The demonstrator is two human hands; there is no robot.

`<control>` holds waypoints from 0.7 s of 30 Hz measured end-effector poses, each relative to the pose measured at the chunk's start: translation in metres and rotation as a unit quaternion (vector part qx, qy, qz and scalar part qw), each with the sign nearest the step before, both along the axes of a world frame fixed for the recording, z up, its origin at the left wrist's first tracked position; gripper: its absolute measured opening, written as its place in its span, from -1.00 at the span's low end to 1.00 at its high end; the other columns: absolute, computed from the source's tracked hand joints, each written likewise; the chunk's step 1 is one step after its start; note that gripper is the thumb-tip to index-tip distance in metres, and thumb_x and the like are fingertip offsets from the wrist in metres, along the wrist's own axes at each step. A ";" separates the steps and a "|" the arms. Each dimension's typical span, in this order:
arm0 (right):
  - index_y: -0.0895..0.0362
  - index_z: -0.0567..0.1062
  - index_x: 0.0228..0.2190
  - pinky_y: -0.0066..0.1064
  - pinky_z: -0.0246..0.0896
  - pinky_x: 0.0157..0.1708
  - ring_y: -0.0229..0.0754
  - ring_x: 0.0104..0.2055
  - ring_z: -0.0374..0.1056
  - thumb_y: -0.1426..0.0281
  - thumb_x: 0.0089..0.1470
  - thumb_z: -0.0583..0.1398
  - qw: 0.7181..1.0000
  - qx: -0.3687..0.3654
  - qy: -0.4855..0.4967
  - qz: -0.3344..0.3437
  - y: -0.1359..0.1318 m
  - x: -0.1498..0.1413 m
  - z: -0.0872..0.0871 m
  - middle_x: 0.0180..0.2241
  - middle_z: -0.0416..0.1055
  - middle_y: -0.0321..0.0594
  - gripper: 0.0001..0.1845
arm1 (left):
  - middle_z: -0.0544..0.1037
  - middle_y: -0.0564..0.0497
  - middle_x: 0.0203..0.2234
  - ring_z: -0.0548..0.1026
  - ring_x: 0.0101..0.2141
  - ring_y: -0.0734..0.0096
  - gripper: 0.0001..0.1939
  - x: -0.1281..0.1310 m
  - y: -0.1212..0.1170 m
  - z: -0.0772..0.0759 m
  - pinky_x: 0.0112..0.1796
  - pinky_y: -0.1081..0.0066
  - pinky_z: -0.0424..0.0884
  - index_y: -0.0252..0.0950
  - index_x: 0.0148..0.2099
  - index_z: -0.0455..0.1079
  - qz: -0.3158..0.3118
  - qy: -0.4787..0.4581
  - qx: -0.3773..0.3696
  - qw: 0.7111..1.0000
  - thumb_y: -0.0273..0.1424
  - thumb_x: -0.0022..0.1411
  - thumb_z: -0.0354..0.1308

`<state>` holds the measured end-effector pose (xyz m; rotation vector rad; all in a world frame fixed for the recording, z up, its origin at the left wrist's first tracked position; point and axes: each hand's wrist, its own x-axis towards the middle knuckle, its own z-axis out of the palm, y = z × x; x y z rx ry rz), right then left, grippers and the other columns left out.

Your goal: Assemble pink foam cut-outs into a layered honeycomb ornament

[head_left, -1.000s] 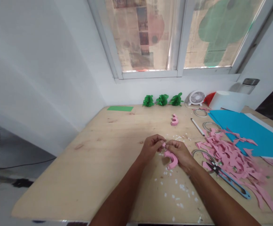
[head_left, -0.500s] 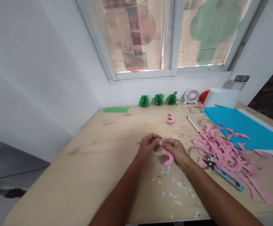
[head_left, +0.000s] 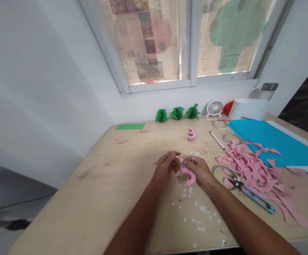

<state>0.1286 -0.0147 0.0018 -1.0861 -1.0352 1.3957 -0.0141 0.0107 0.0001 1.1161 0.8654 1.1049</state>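
Note:
My right hand (head_left: 198, 170) pinches a curved pink paper cutout (head_left: 189, 177), stacked in layers and shaped like the numeral 3, just above the table. The thumb and fingertips of that hand are at its upper part. Close by on the left is my left hand (head_left: 167, 166), its thumb and fingers drawn together beside the cutout's top end. Whatever may be between those fingertips is too small to make out. Small white scraps (head_left: 203, 208) lie under and around the hands. Farther back rests a similar pink cutout (head_left: 191, 134).
Right of my hands lie pink paper offcuts (head_left: 257, 168), blue-handled snips (head_left: 257, 199), tape rolls (head_left: 224, 170), a white pen (head_left: 217, 140) and blue sheets (head_left: 275, 141). Along the wall stand green paper pieces (head_left: 176, 113) and a small fan (head_left: 214, 108). A green strip (head_left: 129, 126) lies at back left.
My left thumb and fingers have pulled back a little from the cutout's top end, leaving it visible. The right hand keeps its hold. The camera view has shifted slightly.

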 end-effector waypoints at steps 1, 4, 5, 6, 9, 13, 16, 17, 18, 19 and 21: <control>0.17 0.44 -0.58 -0.45 0.04 -0.57 -0.32 -0.60 0.16 0.13 -0.22 0.32 1.000 0.006 0.001 -0.013 0.001 0.000 -0.002 -0.66 0.32 -0.36 -0.65 | 0.41 0.09 -0.66 0.33 -0.65 0.55 -0.60 0.000 0.000 0.000 -0.60 0.52 0.21 -0.34 -0.28 0.42 -0.005 0.007 -0.002 1.000 -0.08 0.04 0.19; 0.16 0.42 -0.57 -0.47 0.01 -0.58 -0.33 -0.60 0.13 0.14 -0.21 0.32 0.998 0.030 -0.005 -0.059 0.006 0.003 -0.008 -0.65 0.28 -0.40 -0.66 | 0.43 0.06 -0.68 0.33 -0.67 0.55 -0.62 0.001 -0.002 0.000 -0.61 0.53 0.20 -0.36 -0.39 0.41 -0.031 0.037 -0.007 0.999 -0.10 0.02 0.23; 0.15 0.41 -0.58 -0.48 0.00 -0.59 -0.34 -0.60 0.11 0.14 -0.19 0.31 0.997 0.038 -0.010 -0.073 0.007 0.003 -0.010 -0.65 0.26 -0.41 -0.66 | 0.44 0.04 -0.68 0.34 -0.67 0.54 -0.62 0.001 -0.002 0.000 -0.60 0.52 0.20 -0.37 -0.44 0.41 -0.042 0.046 -0.008 0.998 -0.10 0.01 0.24; 0.15 0.41 -0.59 -0.48 -0.02 -0.59 -0.34 -0.61 0.10 0.14 -0.18 0.30 0.995 0.045 -0.015 -0.084 0.009 0.004 -0.012 -0.66 0.24 -0.42 -0.67 | 0.45 0.03 -0.68 0.34 -0.66 0.54 -0.62 0.002 -0.003 0.000 -0.60 0.52 0.20 -0.38 -0.47 0.41 -0.053 0.055 -0.009 0.997 -0.11 0.00 0.25; 0.15 0.40 -0.60 -0.49 -0.05 -0.61 -0.35 -0.62 0.07 0.16 -0.15 0.29 0.992 0.063 -0.034 -0.105 0.010 0.005 -0.014 -0.67 0.21 -0.43 -0.68 | 0.49 0.00 -0.66 0.32 -0.67 0.56 -0.66 0.005 -0.006 0.000 -0.60 0.52 0.18 -0.39 -0.51 0.43 -0.076 0.076 -0.007 0.994 -0.16 -0.03 0.28; 0.16 0.46 -0.54 -0.47 0.02 -0.58 -0.31 -0.59 0.14 0.15 -0.09 0.26 0.989 0.083 -0.057 -0.105 0.009 0.007 -0.012 -0.64 0.28 -0.38 -0.69 | 0.51 -0.01 -0.63 0.32 -0.65 0.56 -0.71 0.007 -0.005 0.000 -0.59 0.52 0.16 -0.38 -0.51 0.44 -0.069 0.081 0.000 0.994 -0.21 -0.04 0.28; 0.17 0.50 -0.44 -0.44 0.14 -0.51 -0.25 -0.52 0.25 0.10 0.03 0.15 0.987 0.099 -0.074 -0.101 0.010 0.008 -0.011 -0.57 0.38 -0.30 -0.63 | 0.50 0.00 -0.63 0.31 -0.65 0.57 -0.70 0.006 -0.003 0.000 -0.58 0.52 0.18 -0.36 -0.50 0.43 -0.049 0.073 0.006 0.996 -0.19 -0.03 0.27; 0.17 0.51 -0.41 -0.43 0.16 -0.48 -0.23 -0.50 0.28 0.09 0.06 0.12 0.986 0.105 -0.083 -0.101 0.010 0.009 -0.010 -0.54 0.41 -0.27 -0.60 | 0.49 0.02 -0.64 0.30 -0.66 0.58 -0.69 0.005 -0.003 0.000 -0.58 0.52 0.18 -0.36 -0.49 0.42 -0.043 0.071 0.008 0.997 -0.18 -0.03 0.27; 0.17 0.52 -0.38 -0.42 0.19 -0.46 -0.21 -0.47 0.31 0.08 0.08 0.09 0.984 0.111 -0.094 -0.100 0.009 0.009 -0.010 -0.51 0.43 -0.24 -0.58 | 0.48 0.03 -0.65 0.29 -0.66 0.58 -0.69 0.005 -0.003 0.000 -0.58 0.52 0.18 -0.36 -0.49 0.42 -0.038 0.069 0.010 0.997 -0.17 -0.03 0.27; 0.18 0.54 -0.35 -0.41 0.21 -0.43 -0.18 -0.43 0.33 0.08 0.10 0.07 0.983 0.117 -0.106 -0.098 0.009 0.009 -0.009 -0.48 0.46 -0.21 -0.56 | 0.47 0.04 -0.66 0.28 -0.66 0.59 -0.68 0.005 -0.002 0.000 -0.58 0.52 0.18 -0.36 -0.48 0.43 -0.034 0.068 0.011 0.997 -0.17 -0.03 0.27; 0.17 0.55 -0.28 -0.36 0.25 -0.35 -0.14 -0.36 0.37 0.09 0.14 0.02 0.978 0.134 -0.134 -0.090 0.007 0.009 -0.007 -0.40 0.50 -0.17 -0.53 | 0.44 0.06 -0.69 0.28 -0.67 0.58 -0.67 0.006 -0.002 0.000 -0.58 0.51 0.19 -0.36 -0.48 0.43 -0.028 0.068 0.014 0.997 -0.15 -0.03 0.27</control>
